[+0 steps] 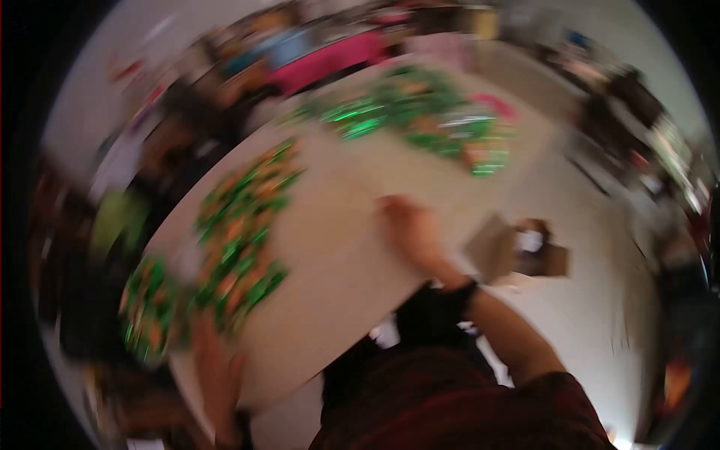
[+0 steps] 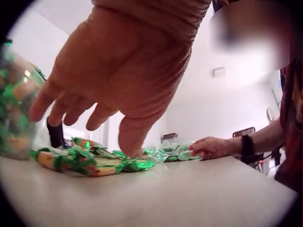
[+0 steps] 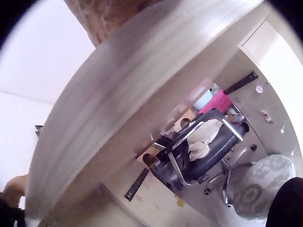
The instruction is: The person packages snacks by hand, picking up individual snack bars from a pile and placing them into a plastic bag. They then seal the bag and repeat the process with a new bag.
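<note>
In the head view, small packets in shiny green and orange wrapping (image 1: 244,232) lie in a long heap on the left side of a pale table (image 1: 337,202). My left hand (image 1: 214,367) is at the near end of this heap. The left wrist view shows that hand (image 2: 118,71) with its fingers spread and pointing down, the thumb tip right at the packets (image 2: 94,161). My right hand (image 1: 411,231) is over the bare tabletop near the table's right side, with no packet visible in it. Blur hides its fingertips.
More green packets (image 1: 420,105) are spread along the far edge. A see-through bag of packets (image 2: 16,109) stands by the left hand. An open cardboard box (image 1: 551,259) is on the floor at right. Under the table's level is a black chair (image 3: 199,146) with a patterned stool (image 3: 265,184).
</note>
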